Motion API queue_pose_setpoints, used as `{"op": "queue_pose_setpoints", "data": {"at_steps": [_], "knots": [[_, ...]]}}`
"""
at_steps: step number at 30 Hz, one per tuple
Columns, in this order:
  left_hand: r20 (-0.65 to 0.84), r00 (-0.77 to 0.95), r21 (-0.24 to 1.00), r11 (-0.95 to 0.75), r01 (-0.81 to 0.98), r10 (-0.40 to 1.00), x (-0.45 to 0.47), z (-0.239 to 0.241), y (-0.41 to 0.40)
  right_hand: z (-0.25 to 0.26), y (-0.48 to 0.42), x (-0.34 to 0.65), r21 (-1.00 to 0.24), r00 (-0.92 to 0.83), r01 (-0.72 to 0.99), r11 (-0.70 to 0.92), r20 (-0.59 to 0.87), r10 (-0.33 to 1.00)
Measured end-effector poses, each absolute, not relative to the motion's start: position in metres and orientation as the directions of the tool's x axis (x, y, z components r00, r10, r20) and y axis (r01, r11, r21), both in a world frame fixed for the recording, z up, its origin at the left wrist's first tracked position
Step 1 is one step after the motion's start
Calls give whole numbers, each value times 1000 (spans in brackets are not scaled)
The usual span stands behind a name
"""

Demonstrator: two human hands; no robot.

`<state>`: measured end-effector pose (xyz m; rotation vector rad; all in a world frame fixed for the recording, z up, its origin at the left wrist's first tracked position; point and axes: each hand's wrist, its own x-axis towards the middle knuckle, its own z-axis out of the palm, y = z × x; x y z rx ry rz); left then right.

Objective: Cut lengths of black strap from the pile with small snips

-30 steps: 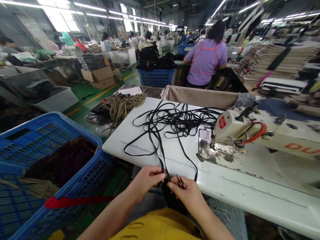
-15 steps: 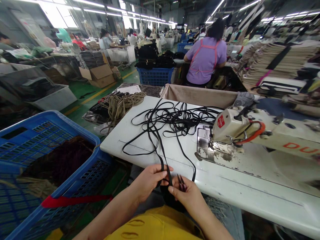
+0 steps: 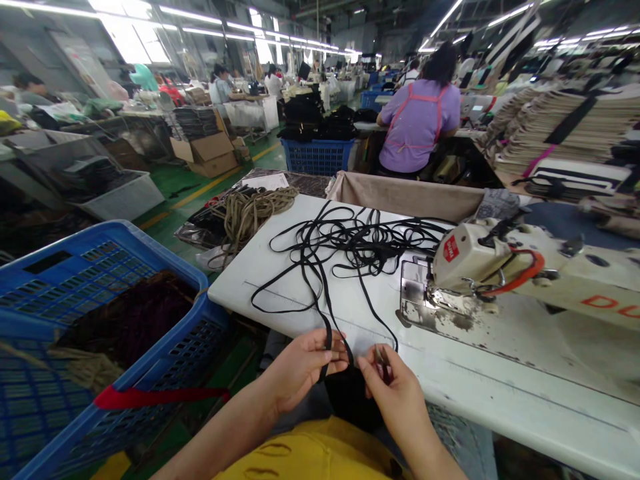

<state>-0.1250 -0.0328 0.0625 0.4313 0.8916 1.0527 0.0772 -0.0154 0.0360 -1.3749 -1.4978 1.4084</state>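
— Head view first: what did the hands have?

— The left hand point(image 3: 305, 367) was pinched shut on a black strap point(image 3: 327, 337) at the near edge of the white tabletop point(image 3: 280, 280). The right hand point(image 3: 395, 393) was closed around small snips point(image 3: 383, 353), their tips just beside the strap.

— Where did the strap run?

— From the left grip it went up over the tabletop into a loose tangle of black strapping point(image 3: 360, 243) beside the sewing machine point(image 3: 480, 263). Below the hands a dark bundle point(image 3: 350, 400) lay in the lap.

— How far along did it look?

— Early or midway, by my judgement. Most of the strapping lay uncut in the tangle; whether the dark bundle was finished pieces I could not tell.

— Anything else around?

— A blue crate point(image 3: 100, 280) with dark material stood left, tan cord point(image 3: 250, 210) lay at the far corner, and a person in purple point(image 3: 417, 120) sat beyond.
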Motion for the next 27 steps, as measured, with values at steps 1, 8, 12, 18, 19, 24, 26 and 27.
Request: {"op": "queue_pose_setpoints", "data": {"at_steps": [1,8,12,18,19,24,26,27], "knots": [[-429,197,690,461,-558,881,-124,62,-33,38,-16,78,-957,-234,258,-129,-191,953],[-410,-81,911,403,-91,909,-130,55,-31,45,-22,77,-957,-356,259,-132,-222,908],[-112,-88,896,139,421,990,-143,69,-29,51,-20,74,-969,-387,215,-125,-202,900],[-375,148,908,395,-141,915,-137,89,-24,53,-19,63,-993,-536,48,-111,-120,836],[-395,153,876,421,-235,906,-134,89,-21,52,-20,62,-991,-556,10,-134,-116,823],[-373,73,845,371,-384,925,-129,89,0,45,-23,63,-964,-657,-57,-260,-160,736],[-343,64,830,334,-446,937,-129,92,8,40,-25,64,-959,-672,-46,-281,-178,719],[-332,65,818,321,-478,941,-128,94,11,36,-26,65,-960,-653,-46,-278,-182,735]]}}
